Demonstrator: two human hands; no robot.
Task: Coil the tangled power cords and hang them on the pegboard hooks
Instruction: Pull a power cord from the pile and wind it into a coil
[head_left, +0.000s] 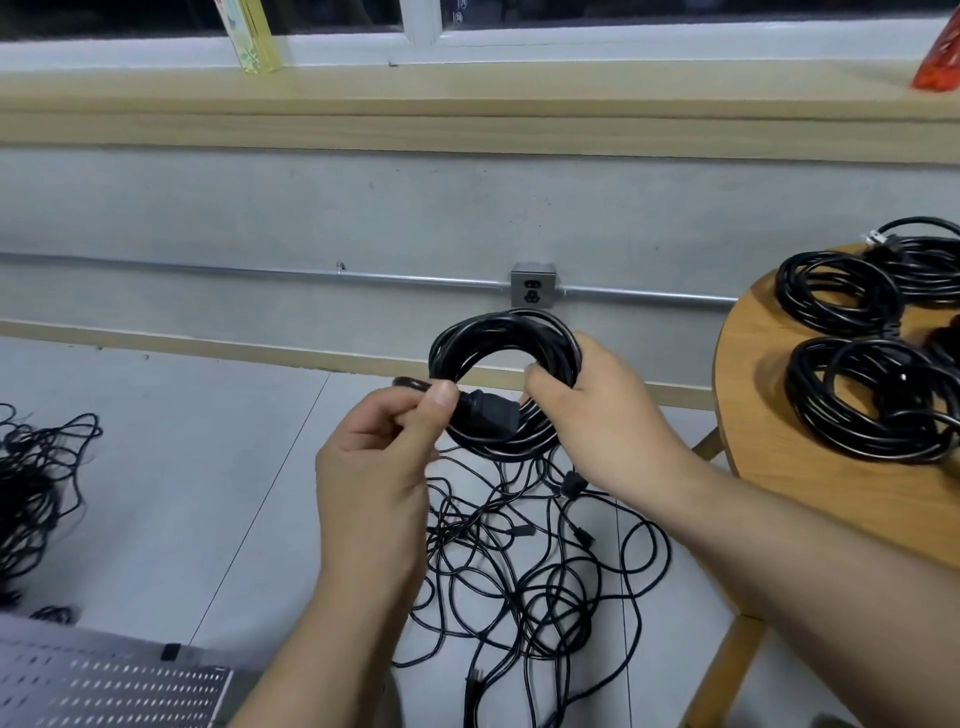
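Two hands hold a black coil (498, 325) in the air left of the table (753, 415) — right hand (597, 410) gripping its side, left hand (384, 452) pinching the cord beside the plug (488, 410). Left of the table's legs lie tangled cords (561, 603); finished coils (836, 291) rest on the table.

Coiled black power cords: four. One held coil (498, 332); three on the counter (753, 415): rear coil (930, 260), middle coil (831, 291), front coil (872, 400).
Tangled cord heaps on the floor: two, centre heap (530, 561) and left heap (31, 483).
Pegboard (104, 686): one.
Wall socket (533, 286): one.
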